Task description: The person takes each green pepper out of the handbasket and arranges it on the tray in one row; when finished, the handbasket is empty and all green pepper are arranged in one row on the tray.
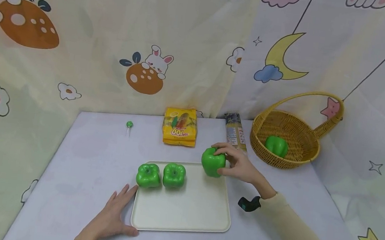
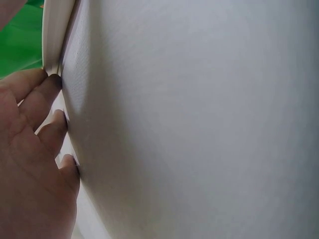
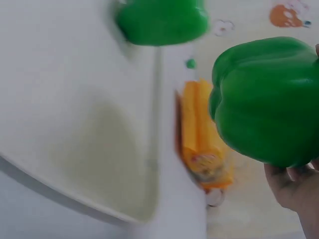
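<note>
My right hand (image 1: 238, 164) grips a green bell pepper (image 1: 213, 162) over the far right corner of a white tray (image 1: 197, 210). In the right wrist view that pepper (image 3: 269, 102) appears large, with fingertips curled beneath it. Two more green peppers stand side by side on the tray: one at its far left corner (image 1: 148, 175), the other (image 1: 174, 175) just to the right. My left hand (image 1: 113, 215) rests at the tray's left edge, fingers extended and thumb near the front corner. The left wrist view shows those fingertips (image 2: 59, 119) on the table surface beside the tray rim (image 2: 52, 37).
At the back right stands a wicker basket (image 1: 301, 135) with a tall handle and a green pepper (image 1: 276, 146) inside. A long packet (image 1: 236, 130) lies left of it. Further left are a yellow snack bag (image 1: 179, 127) and a green lollipop (image 1: 129, 125). A printed cloth hangs behind the table.
</note>
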Demonstrator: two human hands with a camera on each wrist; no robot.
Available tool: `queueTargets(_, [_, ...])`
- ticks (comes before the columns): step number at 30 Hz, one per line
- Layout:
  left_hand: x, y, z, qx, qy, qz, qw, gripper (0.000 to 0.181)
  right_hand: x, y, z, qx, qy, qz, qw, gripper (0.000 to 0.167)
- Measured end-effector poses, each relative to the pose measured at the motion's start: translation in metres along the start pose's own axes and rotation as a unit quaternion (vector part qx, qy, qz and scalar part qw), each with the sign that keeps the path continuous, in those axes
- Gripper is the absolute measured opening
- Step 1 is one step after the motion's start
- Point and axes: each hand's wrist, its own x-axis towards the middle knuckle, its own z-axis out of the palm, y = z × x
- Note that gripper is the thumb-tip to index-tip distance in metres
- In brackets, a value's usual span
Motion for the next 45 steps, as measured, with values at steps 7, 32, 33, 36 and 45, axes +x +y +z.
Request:
queueTargets(7, [-0.001,-0.001,0.001,-0.007,0.003,-0.011,0.9999,0.142,-0.001,0.015,0.026,0.006,-0.037,-0.01,0.9993,0.042])
queueTargets(32, [0.002,-0.003,0.002,-0.011,-0.001,-0.016,0.9998,0.142,-0.001,0.041,0.053,-0.015,-0.068,0.001,0.9976,0.043])
queueTargets(33, [0.002,-0.003,0.002,-0.012,-0.002,-0.016,0.9998,0.141,-0.001,0.041,0.054,-0.016,-0.067,0.005,0.9976,0.045])
queueTargets(36, [0.001,-0.003,0.002,-0.012,-0.004,-0.015,0.9998,0.141,-0.002,0.042,0.054,-0.016,-0.068,0.01,0.9975,0.05])
queueTargets(45, [0.001,-0.003,0.003,-0.008,-0.002,-0.016,0.9998,0.14,-0.002,0.041,0.055,-0.041,-0.08,0.025,0.9957,0.088])
